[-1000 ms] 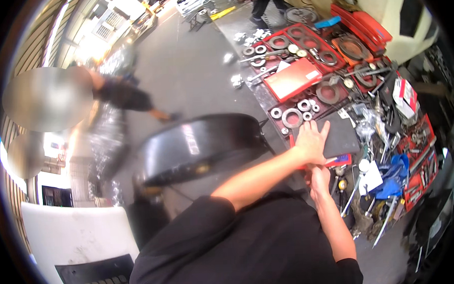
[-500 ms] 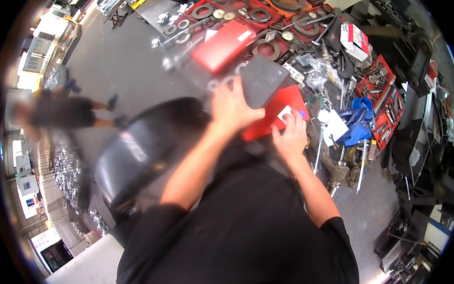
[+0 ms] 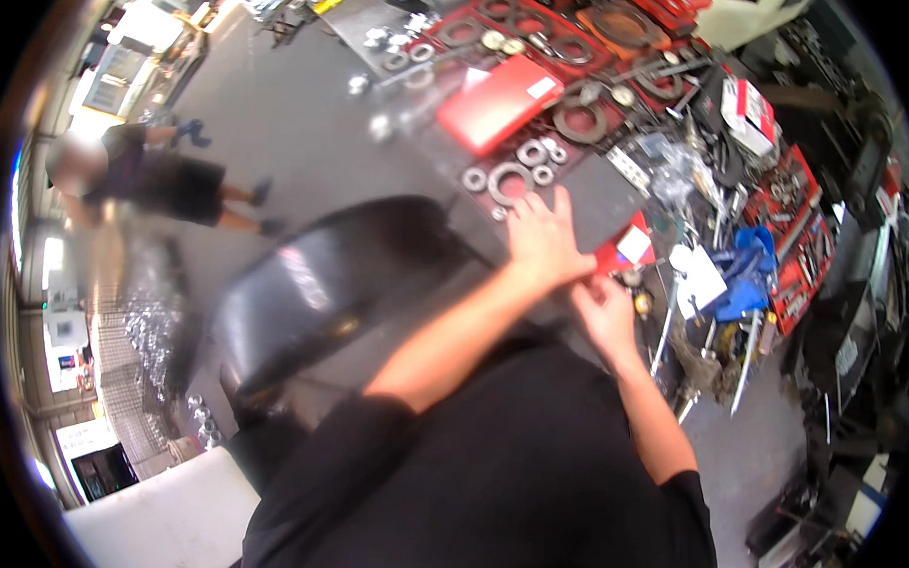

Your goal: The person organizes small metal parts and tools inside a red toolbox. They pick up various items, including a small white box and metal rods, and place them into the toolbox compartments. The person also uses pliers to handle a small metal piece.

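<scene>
the left hand (image 3: 545,243), fingers apart, is lying along the dark slab (image 3: 604,194); the right hand (image 3: 606,314) is staying close by the red case (image 3: 614,254), its grip untellable. a careless leftward push could be scattering the metal rings (image 3: 511,182).

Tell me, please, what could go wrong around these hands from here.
The left hand is spread with its fingertips close to several metal rings, so it might knock them. The right hand is close to a flat red case that a dark slab appears to overlap; if the case shifts, the slab could slide.
</scene>
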Demonstrator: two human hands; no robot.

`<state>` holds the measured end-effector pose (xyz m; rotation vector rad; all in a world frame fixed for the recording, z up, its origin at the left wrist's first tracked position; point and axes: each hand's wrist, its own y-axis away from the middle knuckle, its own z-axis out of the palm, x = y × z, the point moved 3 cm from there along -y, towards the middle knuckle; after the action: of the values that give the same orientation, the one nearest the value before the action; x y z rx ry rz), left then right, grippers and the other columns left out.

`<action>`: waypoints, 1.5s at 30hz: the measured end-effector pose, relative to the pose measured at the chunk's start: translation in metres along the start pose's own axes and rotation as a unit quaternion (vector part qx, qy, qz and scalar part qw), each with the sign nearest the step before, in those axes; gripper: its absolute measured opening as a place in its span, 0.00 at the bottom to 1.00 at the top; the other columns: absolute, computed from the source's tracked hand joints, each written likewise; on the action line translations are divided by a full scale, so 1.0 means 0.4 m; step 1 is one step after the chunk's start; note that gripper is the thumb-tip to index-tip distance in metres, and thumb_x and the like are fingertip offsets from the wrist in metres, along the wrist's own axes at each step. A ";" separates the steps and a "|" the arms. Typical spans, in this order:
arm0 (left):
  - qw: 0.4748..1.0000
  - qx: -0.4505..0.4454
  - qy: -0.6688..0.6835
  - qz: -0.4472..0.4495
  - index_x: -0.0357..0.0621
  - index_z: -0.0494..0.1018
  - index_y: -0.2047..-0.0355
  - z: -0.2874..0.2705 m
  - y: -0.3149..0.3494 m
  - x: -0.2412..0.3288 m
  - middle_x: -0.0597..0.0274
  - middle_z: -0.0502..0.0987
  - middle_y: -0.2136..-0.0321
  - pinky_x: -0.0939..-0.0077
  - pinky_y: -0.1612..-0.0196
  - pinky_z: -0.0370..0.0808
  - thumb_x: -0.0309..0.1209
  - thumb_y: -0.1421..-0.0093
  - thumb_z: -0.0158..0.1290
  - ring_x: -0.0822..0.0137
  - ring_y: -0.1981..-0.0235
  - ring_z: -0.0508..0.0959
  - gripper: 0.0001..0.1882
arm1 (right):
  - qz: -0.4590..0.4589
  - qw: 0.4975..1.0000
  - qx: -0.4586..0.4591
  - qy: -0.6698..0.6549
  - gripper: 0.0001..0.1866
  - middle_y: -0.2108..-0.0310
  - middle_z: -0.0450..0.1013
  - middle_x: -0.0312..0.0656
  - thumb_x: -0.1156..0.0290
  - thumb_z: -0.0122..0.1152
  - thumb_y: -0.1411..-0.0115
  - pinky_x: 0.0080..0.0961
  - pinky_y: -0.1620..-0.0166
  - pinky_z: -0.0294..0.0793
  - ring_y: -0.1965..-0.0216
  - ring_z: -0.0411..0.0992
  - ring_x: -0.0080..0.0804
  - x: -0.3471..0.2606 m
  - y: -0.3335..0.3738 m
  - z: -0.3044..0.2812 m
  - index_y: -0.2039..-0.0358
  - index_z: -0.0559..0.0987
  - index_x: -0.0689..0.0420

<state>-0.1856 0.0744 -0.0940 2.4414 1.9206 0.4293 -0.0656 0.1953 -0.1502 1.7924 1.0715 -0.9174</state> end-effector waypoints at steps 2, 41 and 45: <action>1.000 0.005 -0.005 0.005 0.35 0.63 0.33 0.007 -0.004 0.029 0.31 0.71 0.47 0.46 0.40 0.73 0.58 0.58 0.71 0.36 0.43 0.73 0.58 | 0.133 0.970 -0.068 -0.193 0.13 0.72 0.80 0.36 0.64 0.71 0.35 0.23 0.74 0.69 0.79 0.71 0.23 -0.003 0.018 0.054 0.61 0.85 0.62; 0.994 -0.099 -0.051 0.012 0.36 0.49 0.22 -0.039 0.013 0.046 0.29 0.72 0.44 0.38 0.36 0.66 0.59 0.58 0.70 0.34 0.42 0.73 0.70 | 0.138 0.959 0.070 -0.237 0.13 0.68 0.79 0.36 0.66 0.58 0.27 0.16 0.79 0.65 0.78 0.71 0.19 0.101 -0.103 -0.066 0.50 0.81 0.60; 0.977 -0.169 0.125 0.026 0.26 0.60 0.35 -0.052 -0.064 -0.047 0.25 0.79 0.50 0.55 0.42 0.79 0.62 0.63 0.71 0.36 0.46 0.81 0.65 | 0.122 0.982 0.051 -0.133 0.17 0.70 0.81 0.39 0.60 0.64 0.29 0.23 0.72 0.75 0.76 0.78 0.25 0.085 -0.127 -0.046 0.57 0.83 0.63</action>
<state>-0.2183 0.0594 -0.0823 2.3063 1.6888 1.0168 -0.0965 0.2371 -0.1874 1.7760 0.6300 -1.0403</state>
